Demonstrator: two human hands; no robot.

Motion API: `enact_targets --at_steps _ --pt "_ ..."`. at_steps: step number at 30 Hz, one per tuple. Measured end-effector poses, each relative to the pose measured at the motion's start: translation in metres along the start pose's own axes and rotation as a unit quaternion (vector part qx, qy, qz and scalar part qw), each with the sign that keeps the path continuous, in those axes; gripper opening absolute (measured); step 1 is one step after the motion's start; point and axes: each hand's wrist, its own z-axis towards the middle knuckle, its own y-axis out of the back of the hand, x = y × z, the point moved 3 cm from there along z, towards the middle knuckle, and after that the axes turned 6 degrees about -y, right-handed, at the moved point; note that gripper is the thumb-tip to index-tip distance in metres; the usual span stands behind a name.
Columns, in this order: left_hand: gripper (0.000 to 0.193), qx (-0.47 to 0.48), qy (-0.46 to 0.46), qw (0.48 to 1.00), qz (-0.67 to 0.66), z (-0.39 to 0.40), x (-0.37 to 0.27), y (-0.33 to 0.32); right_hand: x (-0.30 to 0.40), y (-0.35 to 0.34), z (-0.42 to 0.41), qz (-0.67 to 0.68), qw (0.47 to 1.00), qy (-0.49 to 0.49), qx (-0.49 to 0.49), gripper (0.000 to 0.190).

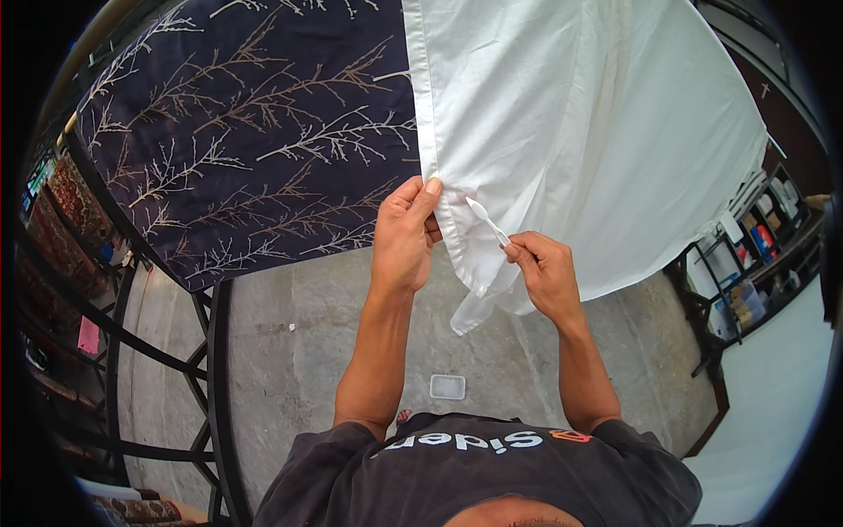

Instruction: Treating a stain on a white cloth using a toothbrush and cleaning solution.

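Note:
A white cloth (514,85) with a stitched hem hangs in front of me. My left hand (411,221) pinches the hemmed edge between thumb and fingers, some of which are hidden. In my right hand (543,267) is a slim white toothbrush-shaped tool (487,221), gripped by its lower end. Its head points up and left, close to the cloth, beside a faint pinkish patch; whether it touches, I cannot tell. Below my hands the cloth's lower corner falls in loose folds. To the left hangs a dark cloth (263,151) patterned with pale and brown branches.
A small translucent plastic tray (448,387) lies on the concrete floor (309,342) near my feet. Black metal framing (220,395) stands at left, with patterned rugs (72,191) beyond. At right, a black rack (724,290) holds bottles and boxes.

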Motion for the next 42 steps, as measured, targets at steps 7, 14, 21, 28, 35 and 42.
enact_targets --at_steps 7,14,21,28,35,42 --pt "0.024 0.006 -0.015 1.000 -0.015 0.000 0.004 0.005 0.020 0.001 0.006 -0.014 1.000 0.015 -0.009 0.015" --pt "0.023 -0.003 -0.014 1.000 -0.018 0.001 0.009 -0.001 0.014 0.011 -0.001 -0.012 1.000 0.020 -0.007 0.014" --pt "0.023 -0.007 -0.001 1.000 -0.008 -0.003 0.005 0.000 -0.002 0.011 -0.004 -0.009 1.000 0.006 -0.003 0.014" --pt "0.020 0.001 -0.013 1.000 0.014 -0.004 0.005 0.003 0.017 -0.002 0.009 -0.020 0.998 0.061 -0.020 0.014" --pt "0.021 -0.015 -0.043 0.998 0.045 -0.004 0.009 0.006 0.017 0.002 0.003 -0.020 0.999 0.033 -0.018 0.016" --pt "0.022 -0.028 -0.032 0.999 0.020 -0.002 0.011 0.002 -0.005 0.007 0.000 -0.014 1.000 0.012 -0.012 0.016"
